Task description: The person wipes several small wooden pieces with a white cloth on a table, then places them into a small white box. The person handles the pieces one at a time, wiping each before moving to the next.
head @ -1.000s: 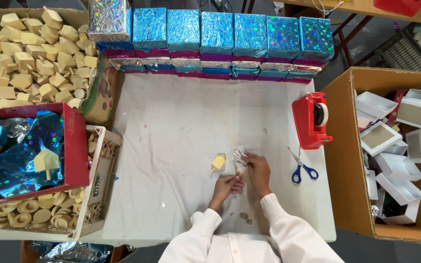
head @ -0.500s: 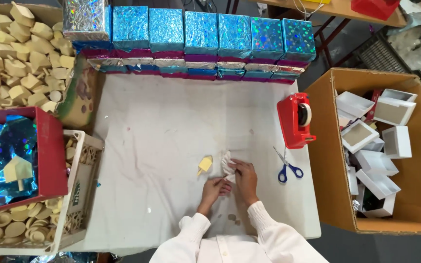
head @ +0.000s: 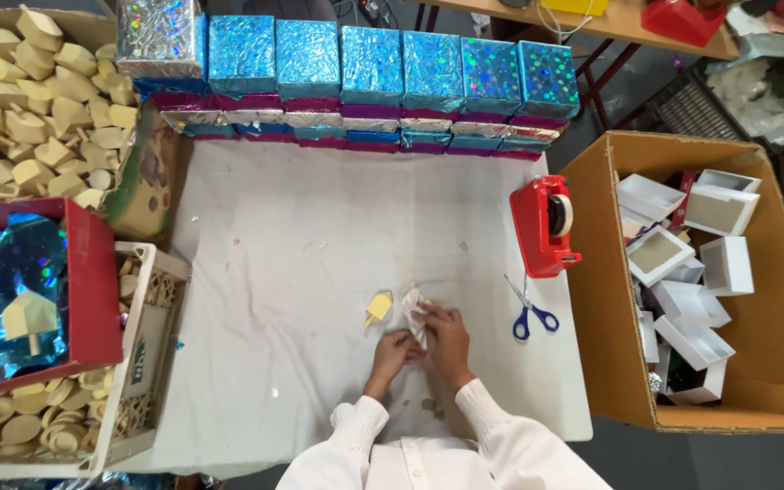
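Both of my hands meet at the near middle of the white-covered table. My left hand and my right hand pinch a small crumpled piece of white tissue paper between them. A small yellowish wooden piece, shaped like a little house, lies on the cloth just left of the paper, apart from my fingers. White sleeves cover both forearms.
Blue-handled scissors and a red tape dispenser lie to the right. A cardboard box of white boxes stands at far right. Shiny blue wrapped boxes line the back. Wooden pieces fill a box and crate at left, beside a red tray of foil.
My hands stay together on the tissue paper, working it slightly. The camera view has shifted a little, and nothing else on the table has moved.
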